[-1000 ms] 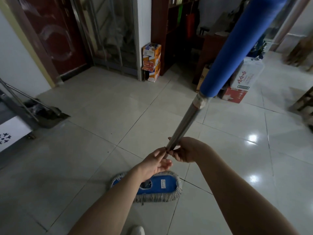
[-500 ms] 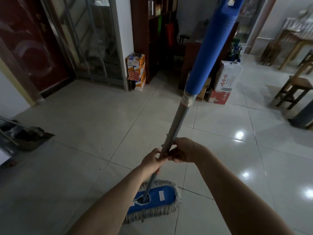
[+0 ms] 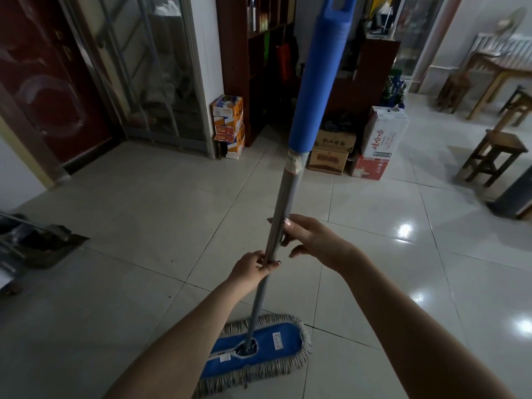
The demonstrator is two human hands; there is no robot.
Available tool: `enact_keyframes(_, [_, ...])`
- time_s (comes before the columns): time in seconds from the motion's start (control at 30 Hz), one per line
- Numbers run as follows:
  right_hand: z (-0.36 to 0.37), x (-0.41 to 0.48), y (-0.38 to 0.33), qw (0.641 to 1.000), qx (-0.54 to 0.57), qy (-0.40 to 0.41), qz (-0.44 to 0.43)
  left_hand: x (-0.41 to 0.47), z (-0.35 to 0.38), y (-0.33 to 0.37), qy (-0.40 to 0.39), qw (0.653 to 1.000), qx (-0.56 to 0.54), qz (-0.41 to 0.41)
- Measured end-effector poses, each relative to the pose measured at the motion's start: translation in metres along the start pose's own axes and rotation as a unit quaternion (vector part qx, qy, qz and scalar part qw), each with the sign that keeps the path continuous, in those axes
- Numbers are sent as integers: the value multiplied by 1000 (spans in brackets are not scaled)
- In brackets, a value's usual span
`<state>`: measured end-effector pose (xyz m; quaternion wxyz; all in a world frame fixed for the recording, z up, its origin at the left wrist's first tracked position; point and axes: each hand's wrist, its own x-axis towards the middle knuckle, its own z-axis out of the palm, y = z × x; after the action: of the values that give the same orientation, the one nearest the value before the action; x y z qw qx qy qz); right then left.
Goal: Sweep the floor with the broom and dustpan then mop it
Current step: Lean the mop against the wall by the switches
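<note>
From my head camera, I am holding the mop's grey pole (image 3: 283, 203) with both hands. My left hand (image 3: 250, 267) is curling round it lower down, and my right hand (image 3: 313, 240) is pinching it just above, thumb in front and fingers behind. The blue fringed mop head (image 3: 259, 352) is lying flat on the tiled floor (image 3: 144, 211) below my forearms. A dark dustpan (image 3: 43, 246) is sitting well off to the left, and cardboard boxes (image 3: 331, 151) are standing ahead
</note>
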<state>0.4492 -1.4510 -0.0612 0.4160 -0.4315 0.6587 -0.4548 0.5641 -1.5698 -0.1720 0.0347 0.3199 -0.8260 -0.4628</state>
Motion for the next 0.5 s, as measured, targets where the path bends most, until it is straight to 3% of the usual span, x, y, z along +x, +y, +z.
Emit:
enact_keyframes(0.2, [22, 25, -24, 996, -75, 32, -32, 0, -24, -2, 42, 996, -76, 13])
enact_keyframes(0.4, [56, 46, -38, 997, 65, -6, -48, -11, -45, -6, 30, 987, -138, 71])
enact_keyframes(0.5, [74, 58, -38, 995, 81, -26, -52, -16, -53, -13, 40, 978, -185, 88])
